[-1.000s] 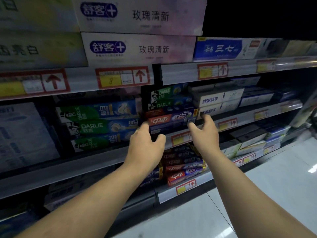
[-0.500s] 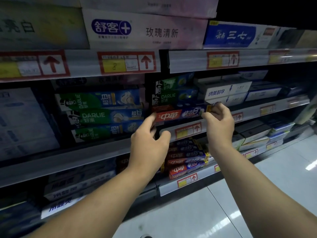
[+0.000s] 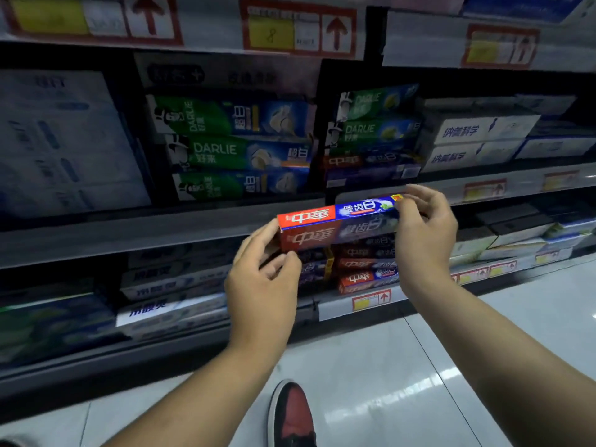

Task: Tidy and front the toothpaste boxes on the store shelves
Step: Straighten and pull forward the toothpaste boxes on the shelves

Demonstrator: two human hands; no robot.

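Note:
A red and blue toothpaste box (image 3: 335,222) is held in the air in front of the middle shelf. My left hand (image 3: 263,279) grips its red left end with thumb and fingers. My right hand (image 3: 425,230) pinches its blue right end. Behind it, a second box of the same kind (image 3: 364,161) lies on the middle shelf under two green Darlie boxes (image 3: 374,117). Three more green Darlie boxes (image 3: 238,150) are stacked to the left. Several red and blue boxes (image 3: 364,272) sit on the lower shelf below my hands.
White boxes (image 3: 477,137) stand to the right on the middle shelf, pale blue packs (image 3: 61,140) to the left. Shelf rails carry red arrow price tags (image 3: 300,30). The white tiled floor (image 3: 403,366) and my red and black shoe (image 3: 292,414) are below.
Both hands reached the red and blue box on the middle shelf, took hold of its ends and pulled it out and down off the shelf. The camera has tilted downwards.

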